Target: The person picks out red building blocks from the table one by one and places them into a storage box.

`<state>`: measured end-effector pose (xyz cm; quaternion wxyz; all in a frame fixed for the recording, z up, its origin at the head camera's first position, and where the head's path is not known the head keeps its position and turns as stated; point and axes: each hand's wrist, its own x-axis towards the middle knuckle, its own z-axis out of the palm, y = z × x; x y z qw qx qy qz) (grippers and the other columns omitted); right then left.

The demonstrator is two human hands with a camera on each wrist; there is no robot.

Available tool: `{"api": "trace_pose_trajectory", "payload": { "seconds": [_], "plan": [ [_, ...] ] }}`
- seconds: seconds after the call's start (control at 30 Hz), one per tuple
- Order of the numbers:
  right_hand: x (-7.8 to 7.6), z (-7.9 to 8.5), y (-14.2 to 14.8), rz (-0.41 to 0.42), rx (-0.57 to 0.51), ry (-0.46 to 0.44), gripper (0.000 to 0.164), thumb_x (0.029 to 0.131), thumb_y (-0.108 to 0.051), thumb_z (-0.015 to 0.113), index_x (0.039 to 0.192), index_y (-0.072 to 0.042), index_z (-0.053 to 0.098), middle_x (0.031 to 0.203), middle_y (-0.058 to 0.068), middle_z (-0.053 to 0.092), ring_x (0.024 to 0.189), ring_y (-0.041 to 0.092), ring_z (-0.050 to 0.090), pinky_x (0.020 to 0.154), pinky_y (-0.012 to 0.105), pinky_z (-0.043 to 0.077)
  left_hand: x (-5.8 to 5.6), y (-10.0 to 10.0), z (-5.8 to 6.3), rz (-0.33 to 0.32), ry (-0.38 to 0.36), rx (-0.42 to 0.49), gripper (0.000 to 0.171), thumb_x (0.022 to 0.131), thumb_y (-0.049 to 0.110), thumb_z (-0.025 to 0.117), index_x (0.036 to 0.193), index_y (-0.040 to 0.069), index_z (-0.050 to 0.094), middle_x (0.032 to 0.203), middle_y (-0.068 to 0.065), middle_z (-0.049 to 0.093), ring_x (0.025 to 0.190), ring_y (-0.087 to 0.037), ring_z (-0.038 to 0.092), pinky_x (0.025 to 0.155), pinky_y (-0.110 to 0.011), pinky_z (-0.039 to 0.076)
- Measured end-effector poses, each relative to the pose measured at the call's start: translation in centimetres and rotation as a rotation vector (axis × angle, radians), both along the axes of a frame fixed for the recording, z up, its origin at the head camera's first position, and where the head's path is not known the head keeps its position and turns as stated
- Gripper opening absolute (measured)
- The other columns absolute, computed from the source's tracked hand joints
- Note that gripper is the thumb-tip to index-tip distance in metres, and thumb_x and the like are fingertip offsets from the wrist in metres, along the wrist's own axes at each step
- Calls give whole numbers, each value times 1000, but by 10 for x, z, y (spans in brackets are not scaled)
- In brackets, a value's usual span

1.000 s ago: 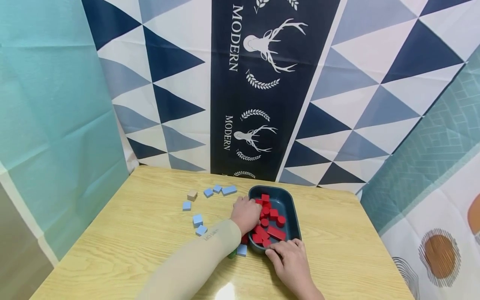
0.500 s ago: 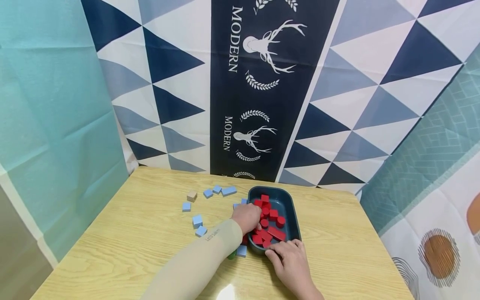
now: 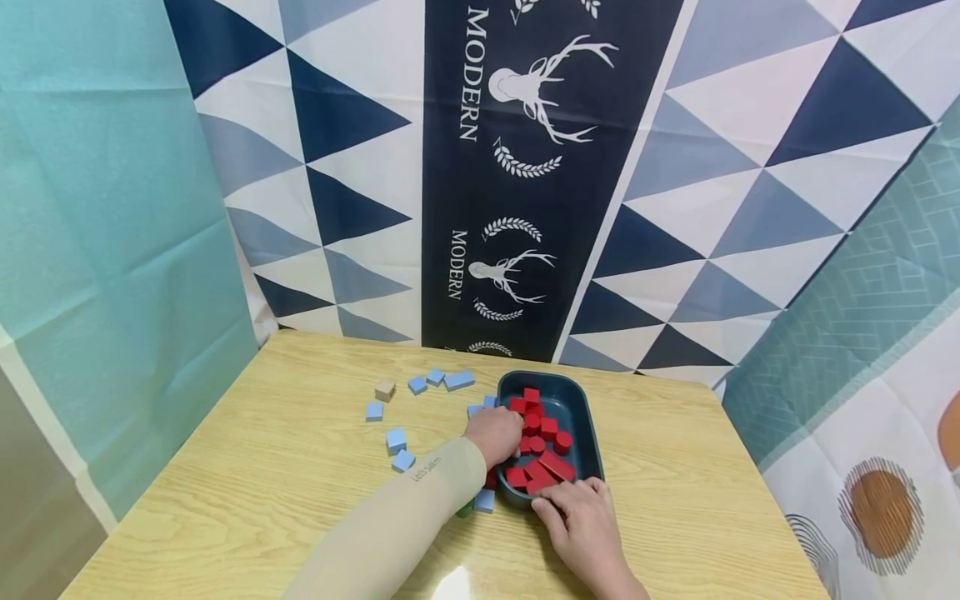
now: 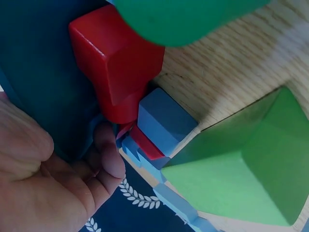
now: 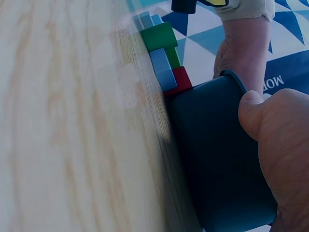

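A dark blue tray (image 3: 588, 421) holds several red wooden blocks (image 3: 557, 465), some cube-like, some round. At its left wall is my left hand (image 3: 493, 435). The left wrist view shows that wall between its thumb and curled fingers, gripping the rim; the fingertips are partly hidden. My right hand (image 3: 581, 521) holds the tray's near edge, with its thumb (image 5: 251, 116) on the outer wall. Just outside the tray, close to the left hand, stand a red block (image 4: 120, 58), a blue block (image 4: 166, 118) and a light green block (image 4: 241, 169).
Several light blue blocks (image 3: 396, 442) and a tan block (image 3: 385, 390) lie on the left part of the wooden table (image 3: 300, 500). More blue blocks sit behind the left hand. A patterned cloth (image 3: 352, 275) hangs at the table's back edge.
Compared with a second ago, my left hand is slightly nearer me, uncovering blue blocks behind it. Some red blocks have shifted and turned inside the tray. My right hand keeps its place.
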<state>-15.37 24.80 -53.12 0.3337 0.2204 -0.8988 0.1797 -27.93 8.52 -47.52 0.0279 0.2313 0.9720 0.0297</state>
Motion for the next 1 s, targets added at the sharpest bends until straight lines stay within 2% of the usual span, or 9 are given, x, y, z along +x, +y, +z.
{"api": "trace_pose_trajectory", "payload": {
  "seconds": [0.17, 0.27, 0.4, 0.47, 0.6, 0.67, 0.73, 0.9, 1.0],
  "plan": [
    [1, 1, 0, 1, -1, 4, 11, 84, -23, 89, 85, -25, 78, 83, -14, 75, 77, 4, 62, 87, 34, 38, -3, -1, -2, -30, -12, 25, 9, 95, 26, 82, 97, 20, 75, 93, 3, 76, 75, -12, 63, 72, -31, 61],
    [1, 2, 0, 0, -6, 2, 11, 84, -22, 89, 85, -25, 78, 82, -14, 75, 76, 3, 61, 87, 34, 37, -5, -3, -2, -68, -46, 58, 12, 96, 24, 80, 108, 23, 80, 106, 5, 79, 91, -13, 68, 82, -32, 62],
    [2, 2, 0, -3, -4, 2, 11, 84, -22, 89, 84, -25, 78, 82, -14, 75, 75, 2, 60, 87, 34, 37, -4, -5, -1, -93, -76, 64, 41, 96, 27, 80, 137, 33, 75, 134, 6, 75, 116, -16, 69, 97, -34, 61],
    [2, 1, 1, -3, -2, 3, 11, 84, -22, 89, 84, -25, 78, 81, -14, 75, 75, 2, 60, 87, 34, 37, -5, -5, -2, -89, -76, 62, 44, 97, 27, 79, 140, 33, 72, 137, 7, 74, 119, -16, 69, 98, -34, 61],
    [0, 1, 2, -1, -2, 5, 11, 84, -22, 89, 85, -25, 78, 81, -14, 75, 75, 3, 61, 87, 35, 37, -6, -4, -6, -65, -61, 119, 33, 99, 26, 77, 132, 29, 78, 128, 7, 78, 113, -15, 71, 99, -34, 60],
    [0, 2, 2, 1, -4, 5, 11, 84, -22, 89, 85, -25, 78, 81, -14, 75, 75, 4, 61, 88, 35, 37, -6, -5, -9, -57, -36, 162, 28, 101, 26, 76, 128, 27, 79, 123, 7, 79, 110, -14, 72, 99, -33, 60],
    [0, 1, 2, 0, -2, 7, 11, 83, -23, 89, 85, -25, 78, 81, -14, 75, 75, 4, 61, 87, 35, 37, -5, -7, -14, -62, 18, 187, 26, 103, 30, 72, 127, 25, 79, 121, 6, 79, 108, -13, 73, 98, -33, 61],
    [1, 1, 0, -7, 2, -1, 11, 83, -23, 89, 85, -25, 79, 81, -14, 75, 75, 3, 61, 87, 35, 38, -4, -24, -23, -45, 191, 253, 38, 110, 41, 59, 138, 17, 66, 131, -3, 70, 106, -16, 74, 92, -34, 63],
    [1, 2, -1, -14, 1, -13, 12, 83, -22, 90, 85, -25, 79, 82, -14, 75, 76, 2, 61, 87, 35, 38, -10, -43, -25, 5, 204, 341, 40, 113, 36, 54, 142, 10, 60, 133, -9, 66, 107, -21, 74, 90, -36, 64]
  ]
}}
